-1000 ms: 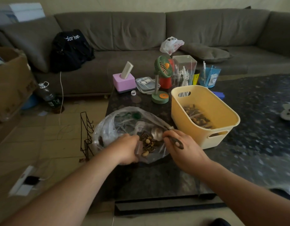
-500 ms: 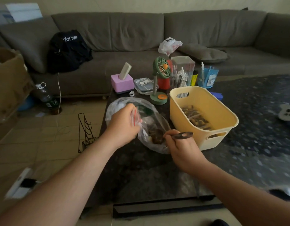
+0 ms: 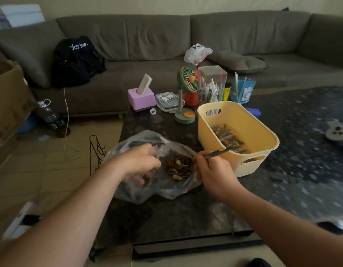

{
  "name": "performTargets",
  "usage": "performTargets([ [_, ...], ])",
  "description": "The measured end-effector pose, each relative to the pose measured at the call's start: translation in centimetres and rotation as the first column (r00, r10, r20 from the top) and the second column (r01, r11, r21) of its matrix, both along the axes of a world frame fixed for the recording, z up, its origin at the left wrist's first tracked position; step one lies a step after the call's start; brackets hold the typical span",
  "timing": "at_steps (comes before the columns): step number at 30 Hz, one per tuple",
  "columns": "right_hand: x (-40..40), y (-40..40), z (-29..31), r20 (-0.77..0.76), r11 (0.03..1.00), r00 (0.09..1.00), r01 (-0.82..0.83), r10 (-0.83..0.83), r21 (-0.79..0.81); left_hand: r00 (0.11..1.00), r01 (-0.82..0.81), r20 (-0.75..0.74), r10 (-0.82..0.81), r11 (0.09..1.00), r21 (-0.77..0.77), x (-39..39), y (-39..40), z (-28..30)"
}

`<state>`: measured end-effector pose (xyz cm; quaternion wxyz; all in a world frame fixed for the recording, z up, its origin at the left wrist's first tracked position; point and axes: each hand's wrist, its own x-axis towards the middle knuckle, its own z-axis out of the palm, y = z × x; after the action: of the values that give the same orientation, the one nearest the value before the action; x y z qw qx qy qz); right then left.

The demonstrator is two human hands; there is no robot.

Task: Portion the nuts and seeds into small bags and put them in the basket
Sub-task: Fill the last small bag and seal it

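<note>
1. So the left hand [image 3: 141,164] is gripping the clear plastic bag [image 3: 151,182] on the dark coffee table [image 3: 166,218], fingers curled into the film to hold its mouth apart.
2. Right hand [image 3: 213,170] is pinching a spoon handle [image 3: 218,153], with the scoop end buried in the nuts and seeds [image 3: 178,166] heaped inside the bag.
3. Yellow basket [image 3: 263,157] is sitting just right of the bag, filled small bags [image 3: 228,137] already lying in it.
4. Risk, I reckon: that film is floppy, so if the left-hand grip is slipping the mouth could be collapsing on the spoon and seeds scattering over the table.
5. An overloaded scoop would be spilling on the way out too.
</note>
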<state>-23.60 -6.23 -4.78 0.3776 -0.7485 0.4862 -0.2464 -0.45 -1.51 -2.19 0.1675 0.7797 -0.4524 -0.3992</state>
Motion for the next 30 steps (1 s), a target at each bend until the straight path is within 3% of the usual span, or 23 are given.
performTargets([
  [3, 0.2, 0.1, 0.2, 0.029, 0.999, 1.0, 0.0, -0.002, 0.047, 0.97, 0.108, 0.237, -0.063, 0.978, -0.181, -0.3, -0.9, -1.3],
  [6, 0.4, 0.0, 0.2, 0.106, 0.985, 0.992, 0.054, -0.072, 0.163, 0.976, 0.157, 0.174, -0.129, 0.974, -0.16, -0.6, -1.3, -3.1],
  [10, 0.6, -0.1, 0.0, 0.203, 0.938, 0.96, 0.12, -0.193, 0.326, 1.0, 0.002, -0.018, -0.006, 0.975, -0.224, 0.0, -1.5, -4.0],
  [15, 0.8, -0.1, 0.5, 0.224, 0.949, 0.955, 0.122, -0.192, 0.289, 0.981, 0.075, 0.195, -0.007, 0.936, -0.344, 0.8, -1.0, -3.3],
  [21, 0.8, -0.2, 1.2, 0.249, 0.957, 0.951, 0.113, -0.182, 0.267, 0.973, 0.21, -0.05, -0.226, 0.953, -0.219, 2.6, -0.6, -3.9],
  [26, 0.6, 0.0, 2.4, 0.253, 0.955, 0.953, 0.094, -0.169, 0.283, 0.977, 0.195, -0.031, -0.21, 0.945, -0.263, 2.8, 0.0, -4.4],
  [30, 0.5, 0.3, 3.6, 0.237, 0.975, 0.966, 0.048, -0.1, 0.219, 0.982, 0.187, 0.086, -0.169, 0.936, -0.298, 2.9, 0.1, -4.5],
])
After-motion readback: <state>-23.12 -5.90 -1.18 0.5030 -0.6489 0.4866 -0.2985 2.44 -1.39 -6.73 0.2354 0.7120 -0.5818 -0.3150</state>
